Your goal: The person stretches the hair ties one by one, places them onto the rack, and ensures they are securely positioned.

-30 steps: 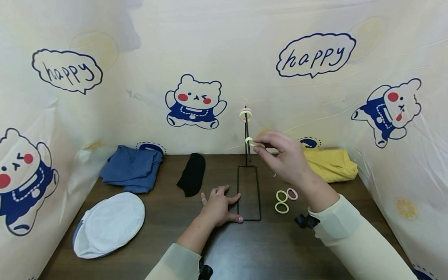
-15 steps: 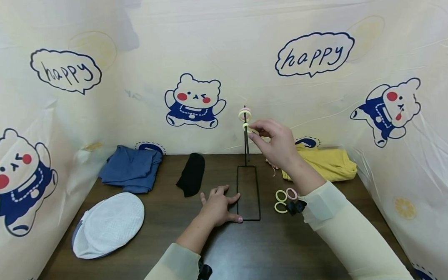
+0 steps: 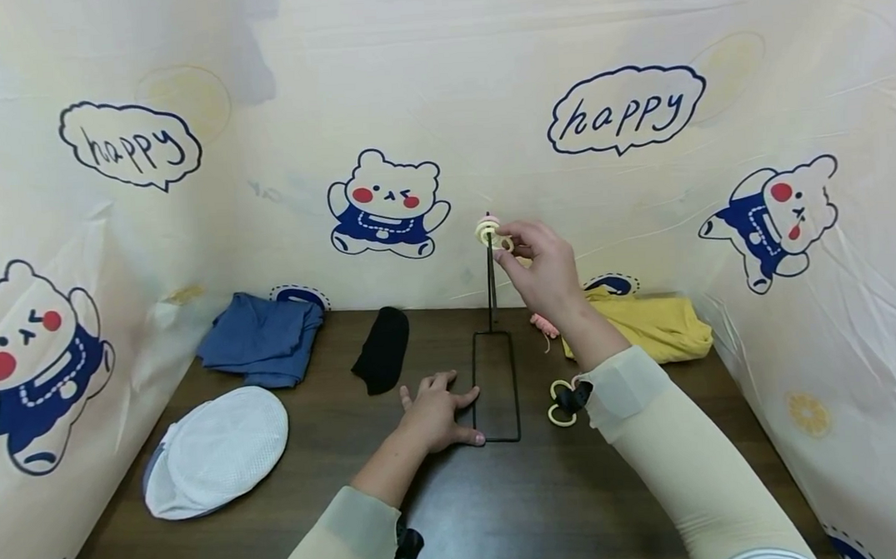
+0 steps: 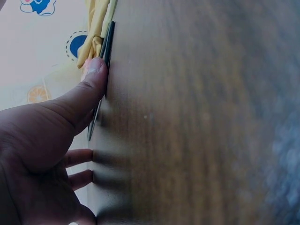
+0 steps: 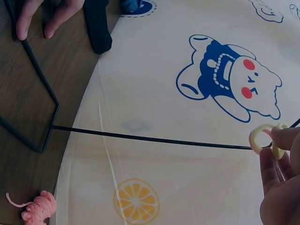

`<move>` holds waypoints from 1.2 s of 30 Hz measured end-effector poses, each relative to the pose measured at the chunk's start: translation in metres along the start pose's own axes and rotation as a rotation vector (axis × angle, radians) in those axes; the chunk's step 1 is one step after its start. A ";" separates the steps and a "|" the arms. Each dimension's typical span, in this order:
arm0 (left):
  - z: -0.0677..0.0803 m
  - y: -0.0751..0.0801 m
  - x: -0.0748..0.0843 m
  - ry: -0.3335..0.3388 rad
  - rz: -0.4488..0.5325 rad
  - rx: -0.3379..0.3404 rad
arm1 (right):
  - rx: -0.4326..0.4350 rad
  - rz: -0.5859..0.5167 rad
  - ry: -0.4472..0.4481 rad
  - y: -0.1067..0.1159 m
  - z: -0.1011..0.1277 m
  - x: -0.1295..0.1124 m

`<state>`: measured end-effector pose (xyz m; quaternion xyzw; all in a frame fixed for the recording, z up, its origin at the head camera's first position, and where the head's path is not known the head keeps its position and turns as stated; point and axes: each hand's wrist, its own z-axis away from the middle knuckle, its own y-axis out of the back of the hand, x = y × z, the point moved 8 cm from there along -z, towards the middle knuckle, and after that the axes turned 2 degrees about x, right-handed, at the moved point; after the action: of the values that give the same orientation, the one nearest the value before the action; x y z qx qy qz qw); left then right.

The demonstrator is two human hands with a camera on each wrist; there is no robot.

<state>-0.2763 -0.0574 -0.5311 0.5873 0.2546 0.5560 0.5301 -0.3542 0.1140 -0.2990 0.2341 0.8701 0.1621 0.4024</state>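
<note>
A black wire stand [image 3: 491, 290] rises from a rectangular wire base on the brown table. My left hand [image 3: 437, 413] lies spread at the base's left side, its thumb and a finger touching the wire. Pink and light-yellow rings [image 5: 254, 136] hang on the stand's upper end. Right beside them, my right hand [image 3: 545, 267] pinches another light-yellow ring [image 3: 508, 244] between thumb and fingers. Whether this ring is around the wire I cannot tell. More small rings [image 3: 563, 425] lie on the table right of the base, partly hidden by the right wrist's camera.
Behind the right forearm lie a yellow folded cloth [image 3: 645, 329] and a pink bundle of cord [image 3: 545, 325]. To the left are a black sock [image 3: 383, 349], a blue folded cloth [image 3: 263, 338] and a white cap [image 3: 219, 452]. Printed fabric walls surround the table.
My right hand has moved up and slightly left with the yellow ring, from partway up the stand to the rings at its top. The left hand has stayed put.
</note>
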 end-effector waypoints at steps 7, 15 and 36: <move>-0.001 -0.002 0.001 0.000 -0.009 -0.004 | 0.028 -0.049 0.005 0.000 -0.001 0.003; -0.001 0.001 0.003 -0.001 -0.001 -0.005 | 0.036 -0.032 0.055 0.012 0.015 0.003; -0.002 -0.002 0.001 0.008 -0.014 -0.009 | -0.059 0.060 0.105 0.038 0.090 0.039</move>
<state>-0.2773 -0.0552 -0.5334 0.5811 0.2584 0.5556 0.5356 -0.2960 0.1757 -0.3614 0.2393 0.8774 0.2119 0.3577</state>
